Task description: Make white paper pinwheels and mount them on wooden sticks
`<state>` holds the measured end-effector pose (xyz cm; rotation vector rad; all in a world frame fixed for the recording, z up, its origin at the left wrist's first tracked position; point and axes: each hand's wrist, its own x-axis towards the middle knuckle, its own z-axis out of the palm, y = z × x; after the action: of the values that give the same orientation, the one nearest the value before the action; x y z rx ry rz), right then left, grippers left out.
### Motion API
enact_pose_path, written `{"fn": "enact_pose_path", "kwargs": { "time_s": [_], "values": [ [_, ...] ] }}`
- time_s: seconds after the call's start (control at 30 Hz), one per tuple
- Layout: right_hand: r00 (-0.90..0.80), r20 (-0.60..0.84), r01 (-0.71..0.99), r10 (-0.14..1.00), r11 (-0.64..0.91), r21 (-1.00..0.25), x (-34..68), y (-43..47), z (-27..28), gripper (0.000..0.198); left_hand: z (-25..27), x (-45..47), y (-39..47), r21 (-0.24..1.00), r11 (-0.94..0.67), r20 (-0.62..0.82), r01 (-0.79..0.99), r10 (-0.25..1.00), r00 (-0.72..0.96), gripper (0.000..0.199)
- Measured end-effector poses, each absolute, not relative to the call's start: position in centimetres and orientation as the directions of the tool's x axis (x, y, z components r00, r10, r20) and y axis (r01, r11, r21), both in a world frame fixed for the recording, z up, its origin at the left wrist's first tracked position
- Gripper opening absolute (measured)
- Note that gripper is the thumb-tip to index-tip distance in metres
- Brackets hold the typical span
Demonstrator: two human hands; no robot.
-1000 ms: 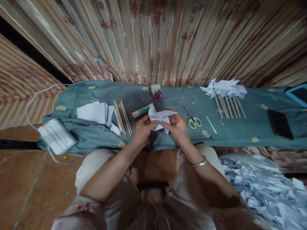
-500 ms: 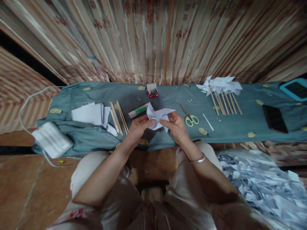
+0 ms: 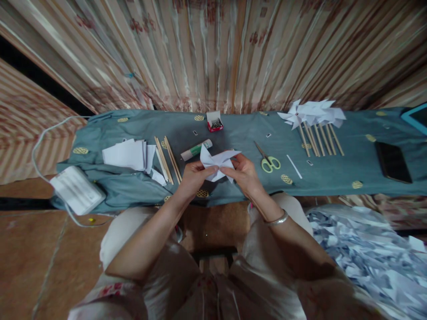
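Observation:
A folded white paper pinwheel [image 3: 217, 161] is held between both my hands over the near edge of the cloth. My left hand [image 3: 195, 178] grips its left side, thumb pressed near the centre. On the opposite side, my right hand [image 3: 245, 173] pinches it, its thumb also close to the middle. The fingers behind the paper are partly hidden. Just beyond lies a glue stick [image 3: 196, 150], and farther back stands a small red and white box [image 3: 214, 122] of metal pins or tacks. Green-handled scissors [image 3: 269, 163] rest to the right of my right hand.
Left of my hands are wooden sticks [image 3: 172, 159] and stacked white paper [image 3: 125, 154]. A white power strip [image 3: 78, 190] sits at the left end. Finished pinwheels [image 3: 316, 113] on sticks, a paper strip [image 3: 294, 166] and a phone [image 3: 392, 162] lie rightward. A bag of paper scraps [image 3: 370, 249] stands below.
The view has shifted slightly, so the tabletop things appear a little farther right or higher. Both hands keep hold of the pinwheel, which looks tilted slightly differently.

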<state>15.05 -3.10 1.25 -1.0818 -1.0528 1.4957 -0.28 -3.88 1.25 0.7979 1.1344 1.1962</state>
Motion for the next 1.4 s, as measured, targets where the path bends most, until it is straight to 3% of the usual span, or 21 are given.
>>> {"fn": "enact_pose_path", "kwargs": {
  "time_s": [0.4,0.57,0.8,0.9,1.0,1.1,1.2,1.3,1.4],
  "values": [
    [-0.139,-0.123,-0.281,0.983,-0.158,-0.946,15.0,-2.9,0.9,0.055,1.6,-0.4,-3.4,0.910,0.238,-0.278,-0.340,0.958,-0.075,0.029],
    [-0.025,-0.123,-0.221,0.992,-0.125,-0.967,16.1,-2.1,0.4,0.042,2.0,-2.1,-2.1,0.897,0.157,-0.252,-0.412,0.950,-0.187,0.032],
    [0.006,-0.094,-0.173,0.996,-0.091,-0.981,15.9,-0.8,-1.3,0.036,3.7,-4.6,-0.8,0.874,0.055,-0.219,-0.483,0.932,-0.290,0.035],
    [-0.013,-0.056,-0.101,0.998,-0.057,-0.993,15.6,0.5,-1.6,0.037,4.1,-5.5,-0.7,0.861,0.028,-0.209,-0.508,0.930,-0.303,0.036],
    [-0.059,0.054,0.155,0.997,0.063,-0.986,15.7,2.9,-0.9,0.029,3.8,-6.3,-0.6,0.849,0.033,-0.228,-0.528,0.923,-0.309,0.036],
    [-0.185,0.257,0.558,0.949,0.317,-0.767,15.5,6.2,0.8,0.016,3.3,-6.6,-0.3,0.846,0.038,-0.243,-0.531,0.916,-0.320,0.035],
    [-0.286,0.279,0.811,0.917,0.387,-0.440,14.6,9.9,2.5,0.026,3.0,-6.6,0.0,0.849,0.031,-0.232,-0.528,0.919,-0.318,0.034],
    [-0.441,0.178,0.867,0.880,0.469,-0.170,13.2,12.9,3.4,0.033,3.0,-6.5,0.2,0.857,0.011,-0.215,-0.515,0.916,-0.339,0.032],
    [-0.490,0.079,0.870,0.868,0.493,-0.016,12.2,14.7,3.6,0.030,3.4,-6.5,0.1,0.854,0.008,-0.215,-0.520,0.916,-0.339,0.030]
  ]
}}
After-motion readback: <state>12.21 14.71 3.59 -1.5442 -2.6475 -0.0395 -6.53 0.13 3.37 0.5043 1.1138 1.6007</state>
